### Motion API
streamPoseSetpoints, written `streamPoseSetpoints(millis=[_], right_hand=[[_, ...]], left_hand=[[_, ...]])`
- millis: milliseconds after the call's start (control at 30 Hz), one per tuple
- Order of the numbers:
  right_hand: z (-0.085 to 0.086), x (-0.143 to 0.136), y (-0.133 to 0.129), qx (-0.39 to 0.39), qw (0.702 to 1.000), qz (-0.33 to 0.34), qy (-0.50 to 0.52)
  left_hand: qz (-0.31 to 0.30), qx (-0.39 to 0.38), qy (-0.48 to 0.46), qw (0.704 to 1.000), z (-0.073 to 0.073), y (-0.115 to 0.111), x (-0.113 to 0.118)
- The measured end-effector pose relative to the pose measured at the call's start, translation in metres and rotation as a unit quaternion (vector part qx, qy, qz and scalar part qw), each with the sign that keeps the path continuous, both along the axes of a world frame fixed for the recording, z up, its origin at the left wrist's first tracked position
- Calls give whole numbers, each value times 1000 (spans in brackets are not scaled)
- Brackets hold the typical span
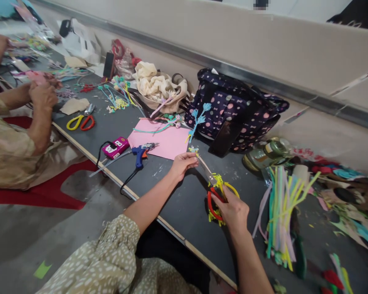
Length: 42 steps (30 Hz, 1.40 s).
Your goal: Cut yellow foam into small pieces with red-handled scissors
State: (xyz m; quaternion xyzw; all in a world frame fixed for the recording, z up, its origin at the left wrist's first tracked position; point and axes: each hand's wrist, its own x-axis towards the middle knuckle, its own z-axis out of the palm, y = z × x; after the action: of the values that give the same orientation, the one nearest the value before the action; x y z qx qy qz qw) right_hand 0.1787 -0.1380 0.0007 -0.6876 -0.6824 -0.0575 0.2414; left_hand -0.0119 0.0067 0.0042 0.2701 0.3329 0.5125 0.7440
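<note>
My right hand (234, 209) grips a pair of scissors (209, 174) by its red and yellow handles. The slightly parted blades point toward my left hand (184, 165). Its fingers are pinched on a small pipe-cleaner piece (194, 150), pale blue and yellow, right by the blade tips. Beneath the scissors lies a heap of short yellow pipe-cleaner pieces (222, 179), partly hidden by my right hand. Beyond my left hand, a blue pipe-cleaner stem (198, 118) leans against a dark patterned bag (230, 102).
A blue glue gun (139, 155) lies by a pink sheet (162, 136), left of a magenta power box (115, 148). Right of me are a glass jar (268, 153) and bundled pipe cleaners (282, 216). Another person's hands (43, 94) work at left, near second scissors (82, 119).
</note>
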Motion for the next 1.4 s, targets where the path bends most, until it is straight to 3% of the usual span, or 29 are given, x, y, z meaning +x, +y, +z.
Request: streamPoseSetpoints(millis=[733,900,1067,1400], right_hand=[[0,1,0,-22,999,6,-41],[11,-3,3,-45,996,-50,-55],[24,-9,4,-84,993,-56,-57],[12,-6,1,-47,997,-46,-40]], left_hand=[[8,-12,1,1000,-2,2,0],[6,-13,-2,1000,-3,4,-3],[3,-25,2,1000,-3,4,-4],[-13,-26,-41,999,-2,3,-3]])
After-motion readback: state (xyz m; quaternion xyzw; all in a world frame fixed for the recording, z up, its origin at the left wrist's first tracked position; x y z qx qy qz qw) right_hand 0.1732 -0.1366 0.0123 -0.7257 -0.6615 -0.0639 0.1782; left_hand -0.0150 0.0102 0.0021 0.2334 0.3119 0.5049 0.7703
